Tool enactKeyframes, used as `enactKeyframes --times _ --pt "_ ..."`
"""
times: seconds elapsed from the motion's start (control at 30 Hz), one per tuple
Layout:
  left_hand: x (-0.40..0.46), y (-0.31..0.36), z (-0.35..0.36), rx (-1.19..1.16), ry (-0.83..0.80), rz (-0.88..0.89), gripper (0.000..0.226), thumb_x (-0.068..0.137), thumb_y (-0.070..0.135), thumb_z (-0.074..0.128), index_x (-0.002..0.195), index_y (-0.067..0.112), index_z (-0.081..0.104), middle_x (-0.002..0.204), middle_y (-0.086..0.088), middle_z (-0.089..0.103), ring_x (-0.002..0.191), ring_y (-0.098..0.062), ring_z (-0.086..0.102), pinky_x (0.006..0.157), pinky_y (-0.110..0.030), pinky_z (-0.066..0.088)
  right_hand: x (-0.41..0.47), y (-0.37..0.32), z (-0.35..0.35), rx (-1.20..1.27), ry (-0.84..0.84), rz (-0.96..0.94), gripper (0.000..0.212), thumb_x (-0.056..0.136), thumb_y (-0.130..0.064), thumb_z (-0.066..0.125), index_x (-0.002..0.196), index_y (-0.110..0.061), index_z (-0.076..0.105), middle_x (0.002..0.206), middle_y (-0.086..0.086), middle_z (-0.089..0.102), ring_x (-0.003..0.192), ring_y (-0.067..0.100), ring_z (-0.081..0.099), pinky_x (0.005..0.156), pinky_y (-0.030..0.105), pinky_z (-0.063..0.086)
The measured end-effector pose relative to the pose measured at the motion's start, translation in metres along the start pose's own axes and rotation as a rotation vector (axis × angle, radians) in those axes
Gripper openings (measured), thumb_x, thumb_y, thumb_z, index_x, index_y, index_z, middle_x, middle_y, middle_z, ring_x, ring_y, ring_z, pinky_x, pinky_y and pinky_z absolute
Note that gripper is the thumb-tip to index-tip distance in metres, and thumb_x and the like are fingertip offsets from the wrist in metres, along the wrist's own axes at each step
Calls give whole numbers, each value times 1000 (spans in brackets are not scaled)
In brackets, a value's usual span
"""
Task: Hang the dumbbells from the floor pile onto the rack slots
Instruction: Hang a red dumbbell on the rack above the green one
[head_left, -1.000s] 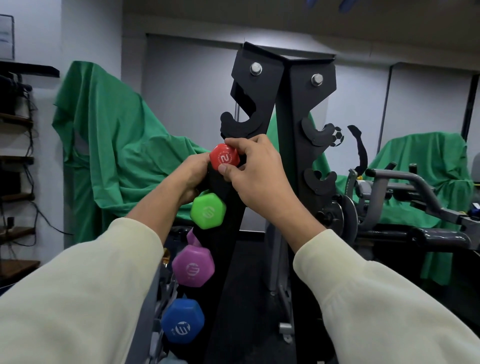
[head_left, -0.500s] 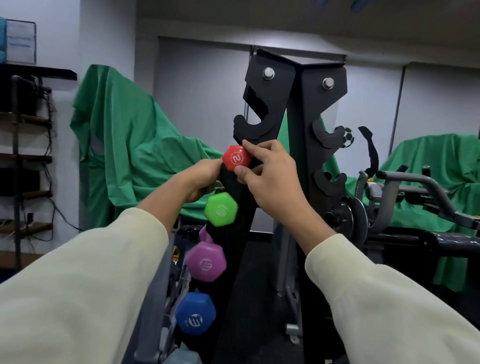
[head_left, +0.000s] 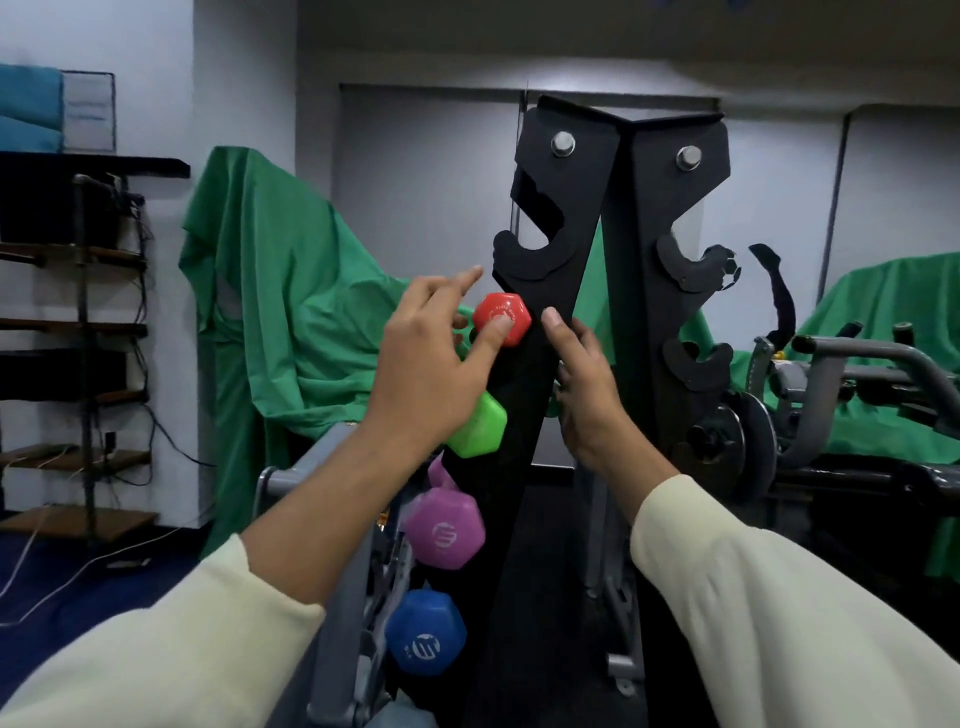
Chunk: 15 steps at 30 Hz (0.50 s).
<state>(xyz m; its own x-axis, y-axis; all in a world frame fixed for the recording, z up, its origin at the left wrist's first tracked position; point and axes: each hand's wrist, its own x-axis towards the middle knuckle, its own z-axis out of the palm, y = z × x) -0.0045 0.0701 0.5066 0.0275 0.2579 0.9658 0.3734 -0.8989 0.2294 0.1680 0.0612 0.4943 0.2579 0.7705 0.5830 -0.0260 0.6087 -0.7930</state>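
Both sleeves framing view at bottom. L hand (head_left: 436, 358) reaching up w/ fingers spread, thumb pressing face of red dumbbell (head_left: 502, 325), probably seating it in slot; not gripping. R hand (head_left: 589, 395) resting w/ straight fingers against rack (head_left: 563, 270) upright, likely steadying; holding nothing. Red dumbbell sitting in rack slot, second from top. Below it hanging 3 more: green (head_left: 480, 426), purple (head_left: 445, 530), blue (head_left: 426, 631). 4 hung total. Top hook above red showing empty. Floor pile not showing.

Dim indoor light, soft focus, wide-angle edge bending.
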Motion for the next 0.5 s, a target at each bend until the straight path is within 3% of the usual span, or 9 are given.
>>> enactKeyframes --times 0.07,0.13,0.33,0.5 --pt "-1 1 6 79 -10 18 57 97 44 66 148 20 55 121 2 58 102 -11 62 94 -34 56 7 3 -2 75 -104 71 75 87 -59 76 146 -16 55 136 9 70 127 25 67 115 50 46" --pt "-4 3 12 152 10 23 57 96 44 68 146 19 58 115 1 59 103 -13 59 97 -35 52 9 3 -3 159 -190 81 66 93 -53 69 141 -9 62 138 19 66 131 33 63 117 48 45" --pt "-7 9 23 241 34 20 59 91 39 74 144 16 60 107 0 56 97 -17 57 94 -29 48 14 8 -3 331 -255 83 52 100 -51 53 125 -11 75 132 20 70 123 29 68 101 36 55" --pt "-8 5 23 237 12 78 60 92 36 75 145 13 58 111 0 57 102 -15 57 98 -31 49 13 15 4 366 -250 33 54 107 -47 42 129 -7 71 133 23 68 124 32 66 105 41 53"
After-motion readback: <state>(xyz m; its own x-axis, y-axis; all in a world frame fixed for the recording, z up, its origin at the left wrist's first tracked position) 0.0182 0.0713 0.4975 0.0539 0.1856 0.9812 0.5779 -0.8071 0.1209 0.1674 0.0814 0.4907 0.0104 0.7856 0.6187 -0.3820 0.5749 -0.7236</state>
